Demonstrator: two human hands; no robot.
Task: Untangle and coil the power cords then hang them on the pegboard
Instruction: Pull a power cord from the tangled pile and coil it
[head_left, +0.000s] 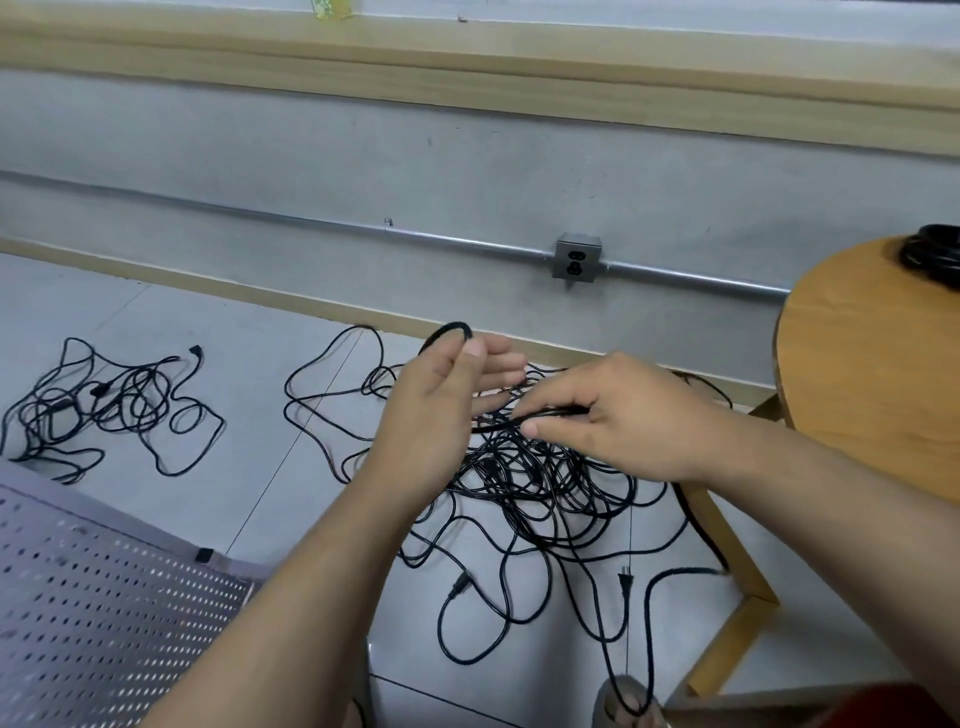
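Observation:
A big tangle of black power cords (530, 483) lies on the grey floor below my hands. My left hand (441, 410) is raised above it, and a folded loop of black cord (449, 332) sticks up over its thumb. My right hand (613, 410) pinches a strand of the same cord between thumb and fingers, drawn level toward the left hand. A second, smaller tangle (104, 405) lies at the left on the floor. The grey perforated pegboard (93, 597) lies flat at the lower left.
A round wooden table (872, 364) stands at the right with a coiled black cord (935, 254) on it. Its wooden leg (727, 561) runs along the floor by the tangle. A wall outlet box (576, 258) on a metal conduit sits on the grey wall. Two loose plugs (626, 582) lie nearby.

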